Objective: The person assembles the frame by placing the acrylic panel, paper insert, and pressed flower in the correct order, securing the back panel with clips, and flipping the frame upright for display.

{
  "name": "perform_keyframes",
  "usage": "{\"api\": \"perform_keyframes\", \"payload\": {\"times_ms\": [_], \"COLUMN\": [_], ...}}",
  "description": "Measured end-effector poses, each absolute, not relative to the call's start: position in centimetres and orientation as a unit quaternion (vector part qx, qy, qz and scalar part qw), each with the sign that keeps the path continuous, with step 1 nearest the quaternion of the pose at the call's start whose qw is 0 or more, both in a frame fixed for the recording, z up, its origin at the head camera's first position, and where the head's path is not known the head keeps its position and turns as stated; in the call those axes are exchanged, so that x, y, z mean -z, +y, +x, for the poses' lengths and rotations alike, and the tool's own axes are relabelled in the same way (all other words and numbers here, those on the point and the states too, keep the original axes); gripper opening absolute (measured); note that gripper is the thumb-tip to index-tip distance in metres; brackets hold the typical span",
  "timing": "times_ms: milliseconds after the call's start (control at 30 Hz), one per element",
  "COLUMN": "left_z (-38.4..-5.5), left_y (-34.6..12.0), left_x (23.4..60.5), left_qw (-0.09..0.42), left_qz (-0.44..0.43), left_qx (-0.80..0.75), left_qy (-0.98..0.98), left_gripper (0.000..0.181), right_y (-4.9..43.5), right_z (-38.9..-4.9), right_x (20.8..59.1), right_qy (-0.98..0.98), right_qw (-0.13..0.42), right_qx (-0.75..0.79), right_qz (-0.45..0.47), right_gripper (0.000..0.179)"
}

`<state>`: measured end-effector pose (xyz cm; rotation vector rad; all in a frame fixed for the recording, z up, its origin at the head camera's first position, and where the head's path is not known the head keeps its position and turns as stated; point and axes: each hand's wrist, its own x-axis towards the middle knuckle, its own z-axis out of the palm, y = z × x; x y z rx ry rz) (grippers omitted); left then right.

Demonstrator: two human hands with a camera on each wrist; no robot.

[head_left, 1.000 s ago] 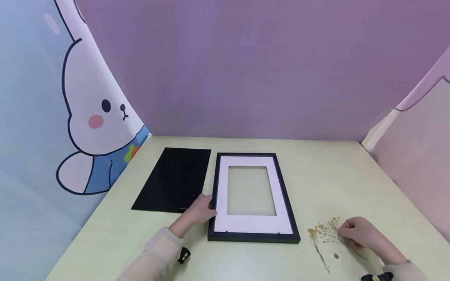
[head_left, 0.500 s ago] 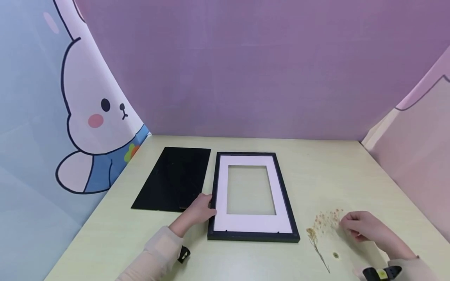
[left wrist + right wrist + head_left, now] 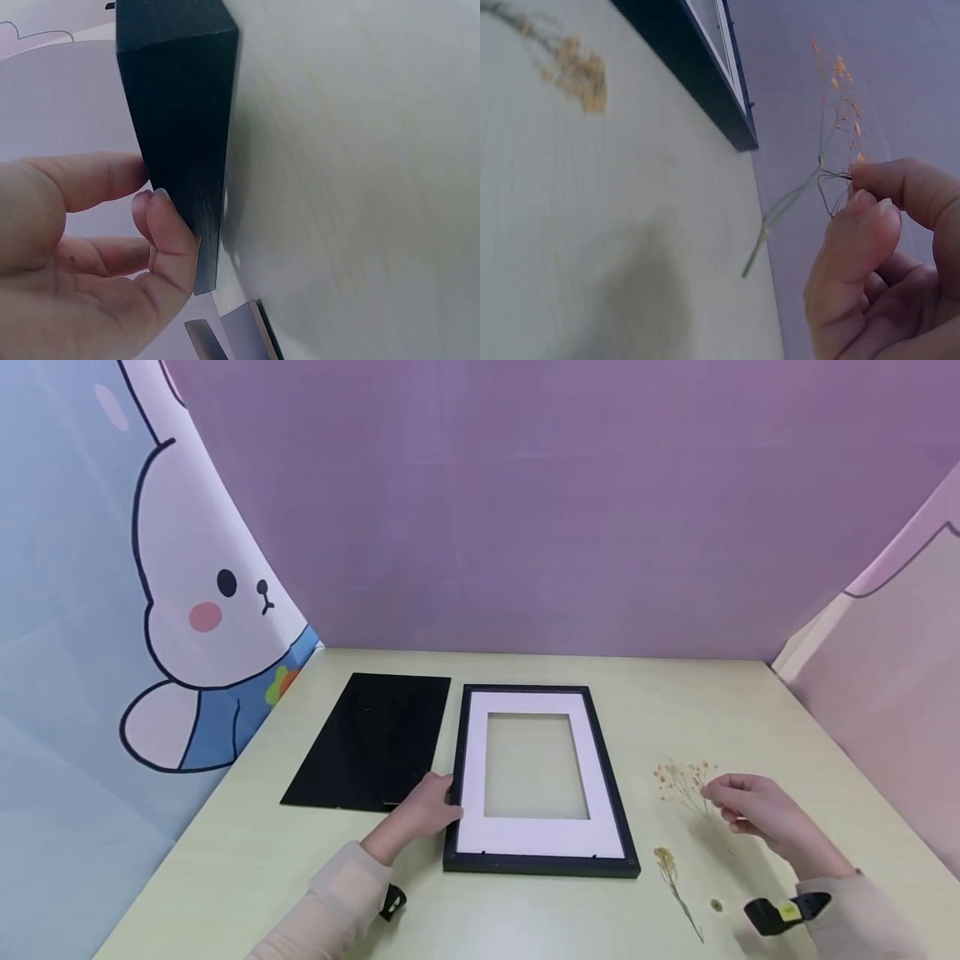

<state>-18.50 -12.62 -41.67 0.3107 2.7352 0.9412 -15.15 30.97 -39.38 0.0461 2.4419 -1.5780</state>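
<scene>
A black picture frame [image 3: 540, 866] with a white mat [image 3: 536, 840] lies on the table, its rectangular opening showing a pale surface. At its left side my left hand [image 3: 424, 807] holds the rim, thumb on the top edge; the left wrist view has the fingertips against the frame's dark side [image 3: 180, 120]. My right hand [image 3: 768, 818] is raised over the table, right of the frame. Between thumb and forefinger it pinches a dried flower sprig [image 3: 681, 783] by its thin stem. Tiny orange-pink blossoms [image 3: 841, 67] and a forked green stem stick out from the fingers.
A glossy black panel [image 3: 367, 739] lies flat left of the frame. Another dried sprig [image 3: 672, 877], yellowish, and a small round dried bloom [image 3: 716, 905] lie on the table [image 3: 697, 710] below the right hand. Purple and printed cloth walls enclose the table.
My right hand has lifted the orange-pink sprig off the table, away from the yellowish one, and moved it forward and slightly left. My left hand and the frame have stayed put.
</scene>
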Motion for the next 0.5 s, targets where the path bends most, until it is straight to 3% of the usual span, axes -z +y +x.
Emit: {"api": "perform_keyframes", "payload": {"times_ms": [500], "left_z": [-18.5], "left_y": [-12.6], "left_x": [41.8], "left_qw": [0.114], "left_qz": [0.109], "left_qx": [-0.324], "left_qy": [0.933], "left_gripper": [0.052], "right_y": [25.3], "right_z": [-17.7], "right_x": [38.9], "right_qy": [0.760], "right_qw": [0.133], "right_qx": [0.636], "right_qz": [0.001], "right_gripper": [0.016]}}
